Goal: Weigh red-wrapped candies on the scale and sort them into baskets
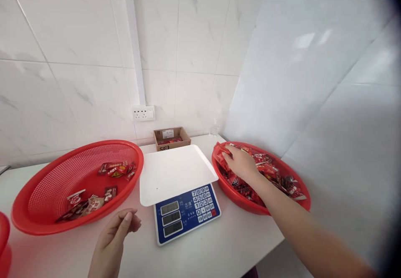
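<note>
My right hand (241, 161) is over the left side of the right-hand red basket (232, 194), its fingers closed on a crinkled red plastic packet (220, 154). Wrapped snacks (266, 169) in red, brown and white lie heaped below it. My left hand (114, 236) hovers above the table in front of the left red basket (34, 205), thumb against curled fingers and nothing visible in them. Between the baskets stands a digital scale (188, 213) with a bare white pan (175, 173). Several wrapped snacks (117, 169) lie scattered in the left basket.
A small cardboard box (172, 144) holding red packets stands behind the scale, against the tiled wall. A clear plastic bottle or cup (215, 127) is in the back corner. Another red basket (3, 232) cuts into the left edge. A socket (143, 113) is on the wall.
</note>
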A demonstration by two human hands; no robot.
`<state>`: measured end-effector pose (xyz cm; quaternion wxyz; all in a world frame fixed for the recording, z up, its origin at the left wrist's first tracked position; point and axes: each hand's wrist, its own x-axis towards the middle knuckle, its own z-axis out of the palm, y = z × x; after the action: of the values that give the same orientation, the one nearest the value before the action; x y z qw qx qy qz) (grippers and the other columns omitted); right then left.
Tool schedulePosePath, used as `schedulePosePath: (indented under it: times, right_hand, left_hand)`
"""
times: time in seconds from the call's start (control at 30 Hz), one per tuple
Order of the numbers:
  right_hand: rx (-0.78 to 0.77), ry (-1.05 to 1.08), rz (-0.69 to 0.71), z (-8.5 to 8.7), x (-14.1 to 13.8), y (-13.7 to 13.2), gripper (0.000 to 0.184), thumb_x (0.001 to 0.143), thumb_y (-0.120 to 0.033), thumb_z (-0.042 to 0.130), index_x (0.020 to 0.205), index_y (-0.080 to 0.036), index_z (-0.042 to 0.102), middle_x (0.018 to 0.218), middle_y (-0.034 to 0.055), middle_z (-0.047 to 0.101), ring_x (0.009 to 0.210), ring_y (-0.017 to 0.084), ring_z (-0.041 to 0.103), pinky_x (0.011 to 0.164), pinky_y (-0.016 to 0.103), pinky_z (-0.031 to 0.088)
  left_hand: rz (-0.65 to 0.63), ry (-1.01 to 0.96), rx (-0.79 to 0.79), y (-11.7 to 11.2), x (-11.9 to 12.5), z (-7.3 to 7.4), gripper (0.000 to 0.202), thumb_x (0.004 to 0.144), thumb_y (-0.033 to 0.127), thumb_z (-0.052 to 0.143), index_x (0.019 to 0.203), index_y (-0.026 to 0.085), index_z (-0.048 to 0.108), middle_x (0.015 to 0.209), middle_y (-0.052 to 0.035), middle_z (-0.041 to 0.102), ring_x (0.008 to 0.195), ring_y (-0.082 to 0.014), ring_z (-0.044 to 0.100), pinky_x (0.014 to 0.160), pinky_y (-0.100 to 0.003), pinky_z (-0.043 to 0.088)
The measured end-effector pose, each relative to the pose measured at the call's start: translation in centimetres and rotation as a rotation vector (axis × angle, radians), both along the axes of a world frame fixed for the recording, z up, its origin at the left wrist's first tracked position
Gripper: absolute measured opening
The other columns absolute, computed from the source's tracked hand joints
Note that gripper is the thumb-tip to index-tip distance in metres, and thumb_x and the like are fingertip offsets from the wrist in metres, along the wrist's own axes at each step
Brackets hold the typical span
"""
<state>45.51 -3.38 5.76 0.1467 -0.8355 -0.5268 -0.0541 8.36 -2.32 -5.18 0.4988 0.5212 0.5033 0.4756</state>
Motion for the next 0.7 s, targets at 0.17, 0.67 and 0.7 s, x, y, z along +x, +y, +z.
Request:
schedulePosePath:
  times: [0.17,0.67,0.7]
  right_hand:
    - [0.057,0.22,0.481,-0.3,-3.2,0.4,0.044,0.087,-0.031,0.05,0.131,-0.023,0.049,0.134,0.0041,0.051,0.119,0.019,0.049,0.099,0.031,0.038]
    - [-0.471,0.159,0.208,-3.8,6.2,-7.5,0.071,0.074,-0.032,0.06,0.141,-0.029,0.038,0.15,0.0064,0.027,0.134,0.033,0.028,0.106,0.049,0.03]
    - [-0.485,0.12,0.147,-4.2,5.9,-7.4,0.073,0.074,-0.032,0.06,0.143,-0.031,0.034,0.152,0.0067,0.022,0.134,0.037,0.027,0.103,0.054,0.03]
  left_hand:
    - [-0.023,0.047,0.018,0.1,0.5,0.7,0.048,0.07,0.063,0.06,0.088,0.019,0.065,0.073,-0.0027,0.066,0.076,-0.021,0.062,0.076,-0.034,0.053]
    - [-0.01,0.037,0.018,0.2,0.3,0.8,0.045,0.067,0.061,0.066,0.086,0.019,0.068,0.073,-0.003,0.066,0.075,-0.0211,0.063,0.073,-0.032,0.054]
    - [-0.038,0.05,0.028,0.2,0.7,0.9,0.045,0.069,0.06,0.065,0.087,0.02,0.067,0.073,-0.003,0.066,0.075,-0.0211,0.063,0.074,-0.033,0.054]
